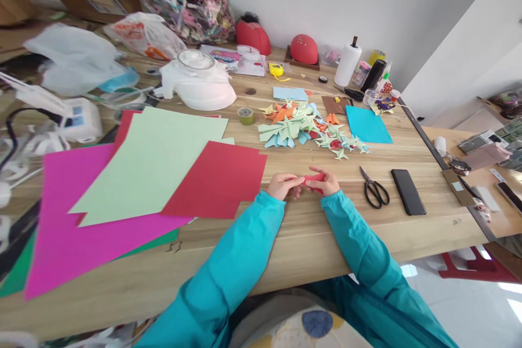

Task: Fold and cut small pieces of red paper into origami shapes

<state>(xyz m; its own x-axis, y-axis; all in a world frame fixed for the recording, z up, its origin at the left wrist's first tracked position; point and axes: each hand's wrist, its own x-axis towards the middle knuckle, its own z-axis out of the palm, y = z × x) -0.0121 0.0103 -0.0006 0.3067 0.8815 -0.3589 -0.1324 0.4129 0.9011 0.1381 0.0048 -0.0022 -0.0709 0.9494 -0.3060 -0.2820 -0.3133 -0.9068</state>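
Note:
A small folded piece of red paper [314, 178] is held between both hands above the wooden table. My left hand [284, 185] pinches its left end with thumb and fingers. My right hand [327, 182] grips the other end, fingers closed round it. Just beyond my hands lies a pile of folded paper shapes [293, 122] in pale green, orange, blue and red. Black-handled scissors [375, 189] rest to the right of my right hand. On the left, large sheets of red paper [220, 179], pale green paper [159, 168] and magenta paper [73, 239] overlap.
A black phone [408, 192] lies right of the scissors. A blue square sheet [369, 124] and a roll of tape [245, 116] sit farther back. Along the wall stand a red dome [304, 49], a white bottle-like container [348, 65] and a large clear bag [183, 0] of colourful scraps.

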